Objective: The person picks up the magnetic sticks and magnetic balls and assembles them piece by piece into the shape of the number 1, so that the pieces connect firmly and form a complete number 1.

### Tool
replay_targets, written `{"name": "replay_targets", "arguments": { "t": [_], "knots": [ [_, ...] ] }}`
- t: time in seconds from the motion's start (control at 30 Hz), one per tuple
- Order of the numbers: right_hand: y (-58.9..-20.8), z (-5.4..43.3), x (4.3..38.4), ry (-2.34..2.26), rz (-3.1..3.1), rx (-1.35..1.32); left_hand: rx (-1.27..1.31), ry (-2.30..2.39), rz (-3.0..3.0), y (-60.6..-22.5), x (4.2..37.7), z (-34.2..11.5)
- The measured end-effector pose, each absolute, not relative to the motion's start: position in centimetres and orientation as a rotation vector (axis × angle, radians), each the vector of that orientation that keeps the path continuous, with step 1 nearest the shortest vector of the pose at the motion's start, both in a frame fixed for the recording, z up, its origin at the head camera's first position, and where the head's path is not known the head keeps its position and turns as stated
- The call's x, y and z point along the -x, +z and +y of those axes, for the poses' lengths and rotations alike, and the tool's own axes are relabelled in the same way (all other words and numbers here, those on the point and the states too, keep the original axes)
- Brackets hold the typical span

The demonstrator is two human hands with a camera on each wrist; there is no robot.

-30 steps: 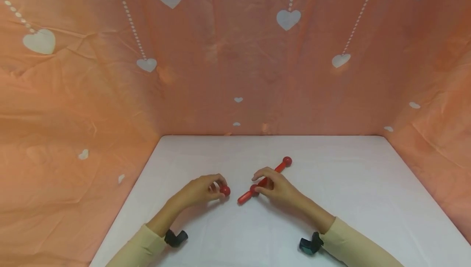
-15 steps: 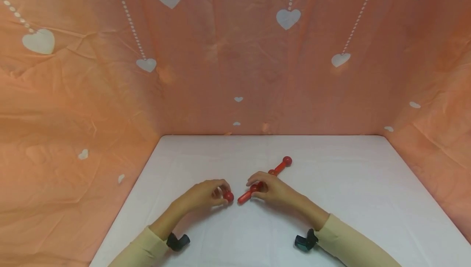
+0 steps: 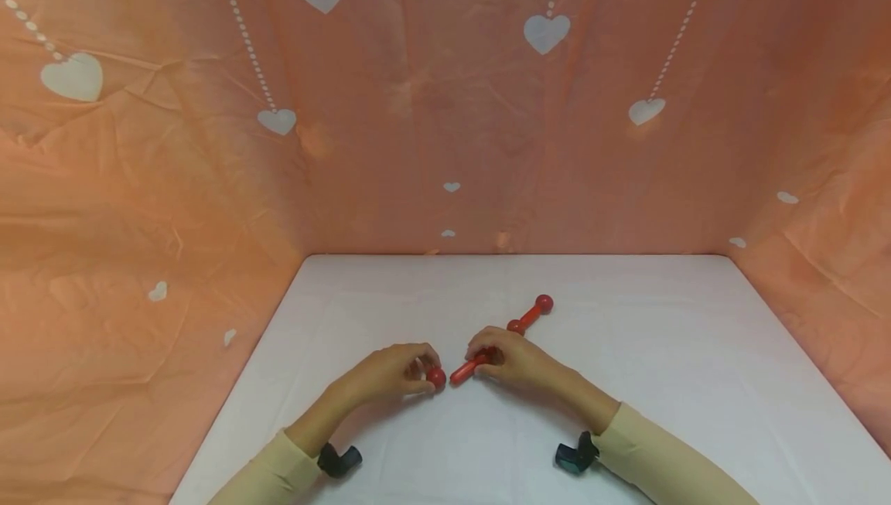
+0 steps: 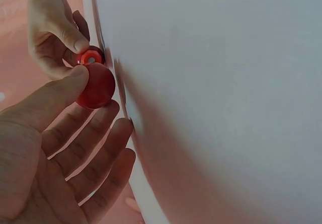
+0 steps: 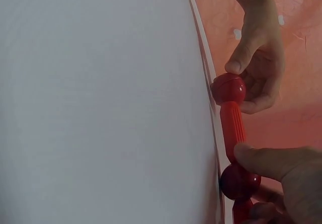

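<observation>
My left hand (image 3: 397,372) pinches a red ball (image 3: 436,379) between thumb and fingertips. Just right of it, my right hand (image 3: 511,358) grips a chain of red rods and balls. The chain's near rod (image 3: 465,372) points at the held ball, a narrow gap apart in the head view. Beyond the right hand the chain runs on through a ball (image 3: 516,326) to a far end ball (image 3: 544,304). In the right wrist view, the right thumb (image 5: 261,159) presses on the fluted rod beside a ball (image 5: 240,181). A silvery disc (image 4: 91,60) shows in the rod's end.
The white table (image 3: 654,335) spreads around both hands. An orange cloth (image 3: 445,103) with pale hearts hangs behind it and at both sides. Dark cameras are worn on the left wrist (image 3: 339,460) and right wrist (image 3: 576,455).
The left hand has brought its ball rightward and a little nearer, close to the rod's end. The right hand has slid down the chain toward its near end, uncovering a ball farther back.
</observation>
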State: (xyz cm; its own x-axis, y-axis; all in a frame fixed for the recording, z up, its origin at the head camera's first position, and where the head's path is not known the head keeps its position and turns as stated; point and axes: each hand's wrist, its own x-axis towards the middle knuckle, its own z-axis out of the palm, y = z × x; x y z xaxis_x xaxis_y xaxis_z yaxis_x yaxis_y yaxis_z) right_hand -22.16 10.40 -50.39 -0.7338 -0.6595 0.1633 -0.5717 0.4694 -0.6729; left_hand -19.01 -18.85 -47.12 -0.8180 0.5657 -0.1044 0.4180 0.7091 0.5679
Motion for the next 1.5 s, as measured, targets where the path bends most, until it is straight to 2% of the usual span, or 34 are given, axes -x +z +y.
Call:
{"name": "replay_targets", "arguments": {
  "t": [0.43,1.3,1.5],
  "knots": [
    [-50.3,10.5,22.1,-1.132,2.586,1.14,-0.859,0.794,2.624,-47.2,18.8,-18.4],
    [-49.5,11.6,21.3,-1.216,2.663,1.122,-0.822,0.773,2.601,-47.4,18.9,-17.9],
    [-49.4,11.8,20.6,-1.254,2.723,0.976,-0.85,0.8,2.578,-47.1,18.9,-17.9]
  ]
}}
